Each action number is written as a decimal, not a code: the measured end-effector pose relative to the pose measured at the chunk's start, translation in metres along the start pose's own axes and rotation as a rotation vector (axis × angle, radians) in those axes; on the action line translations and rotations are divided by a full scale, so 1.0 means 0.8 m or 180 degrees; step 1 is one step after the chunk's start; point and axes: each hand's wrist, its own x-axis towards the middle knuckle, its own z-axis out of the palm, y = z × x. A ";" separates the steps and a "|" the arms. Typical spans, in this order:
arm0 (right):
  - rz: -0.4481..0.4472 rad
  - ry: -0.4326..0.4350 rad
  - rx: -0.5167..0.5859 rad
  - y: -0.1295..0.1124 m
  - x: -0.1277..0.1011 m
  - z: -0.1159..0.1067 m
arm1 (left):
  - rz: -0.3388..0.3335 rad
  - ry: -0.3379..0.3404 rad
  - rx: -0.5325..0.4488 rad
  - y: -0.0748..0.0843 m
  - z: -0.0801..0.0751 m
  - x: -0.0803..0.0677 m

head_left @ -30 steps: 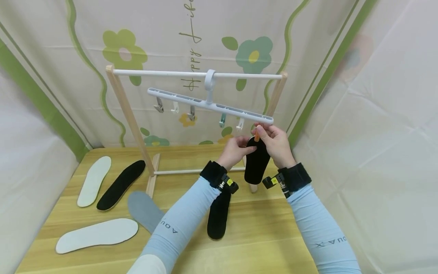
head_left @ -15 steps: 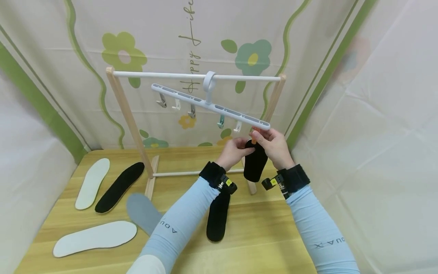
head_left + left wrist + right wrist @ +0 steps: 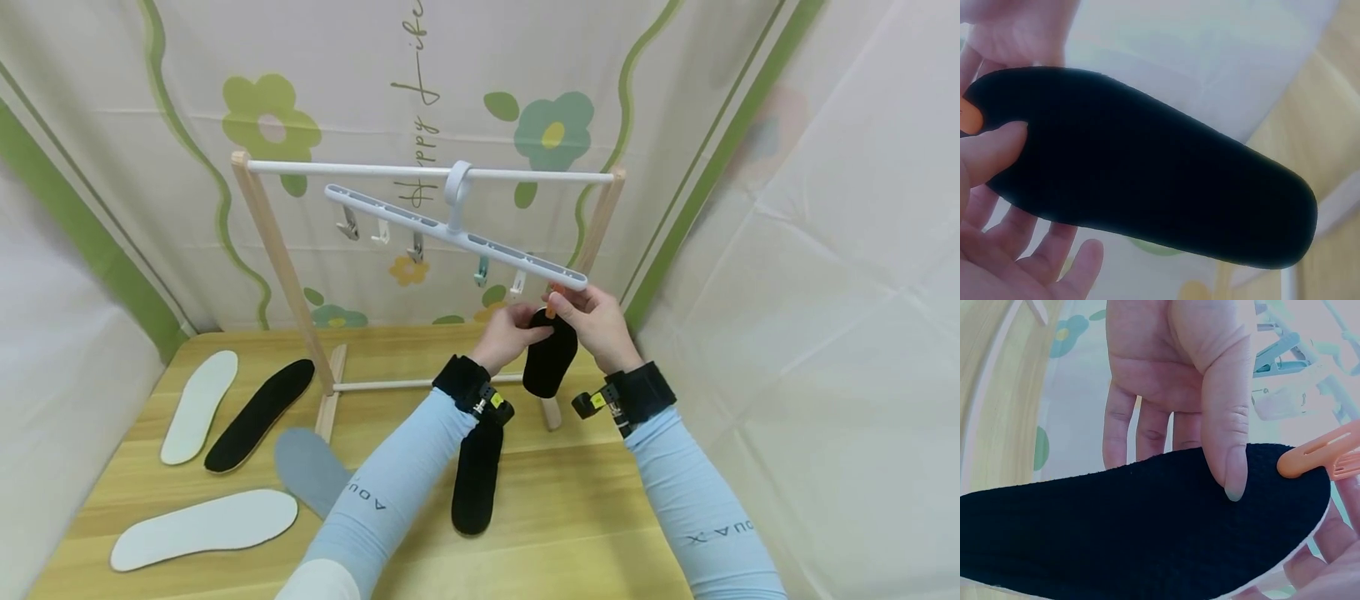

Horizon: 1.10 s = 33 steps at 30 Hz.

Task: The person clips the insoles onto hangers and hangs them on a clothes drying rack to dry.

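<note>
In the head view, my left hand (image 3: 508,337) pinches a black insole (image 3: 551,362) near its top end, thumb on the black face, fingers behind. The insole hangs below an orange clip (image 3: 553,306) at the right end of the grey hanger (image 3: 457,236). My right hand (image 3: 600,327) holds that clip. In the right wrist view, the clip (image 3: 1310,456) overlaps the insole's (image 3: 1135,525) end; how firmly it bites cannot be told. The left thumb (image 3: 994,150) lies close to the clip in the left wrist view.
The hanger tilts down to the right on a white rod (image 3: 345,169) of a wooden-legged rack. Several other clips hang from it, including a teal clip (image 3: 482,272). On the table (image 3: 570,517) lie white insoles (image 3: 206,529), a grey insole (image 3: 311,471) and black insoles (image 3: 258,417).
The hanger's right end has dipped with the clip and my right hand. The held insole has shifted slightly left. Both hands keep their hold.
</note>
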 end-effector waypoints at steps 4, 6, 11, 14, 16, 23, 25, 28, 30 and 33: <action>-0.0008 0.0012 -0.0007 0.001 0.000 0.001 | -0.0003 0.0005 0.0012 -0.003 0.000 0.001; -0.0025 0.0008 -0.0010 0.002 0.000 0.001 | 0.0002 0.0014 0.0016 -0.004 -0.001 0.001; -0.0054 -0.0010 0.0022 0.003 0.002 0.002 | 0.0029 0.0029 0.0054 -0.007 -0.002 0.002; -0.0059 -0.0010 0.0038 0.003 0.001 0.000 | 0.0032 0.0026 0.0111 -0.008 -0.002 0.002; -0.0061 -0.0014 0.0019 0.002 0.000 -0.001 | 0.0040 0.0020 0.0136 -0.008 -0.002 0.003; -0.0064 -0.0051 -0.0041 0.006 0.000 -0.004 | 0.0046 -0.0053 0.0048 -0.009 -0.004 0.002; -0.0070 -0.0055 -0.0050 0.008 0.000 -0.005 | 0.0031 -0.0066 0.0031 -0.009 -0.006 0.001; -0.0084 -0.0059 -0.0063 0.010 0.000 -0.006 | 0.0002 -0.0058 0.0039 -0.009 -0.008 0.000; -0.0100 -0.0057 -0.0098 0.011 0.000 -0.007 | -0.0008 -0.0041 0.0063 -0.010 -0.009 0.000; -0.0110 -0.0057 -0.0131 0.012 -0.001 -0.008 | -0.0004 -0.0036 0.0088 -0.011 -0.010 0.000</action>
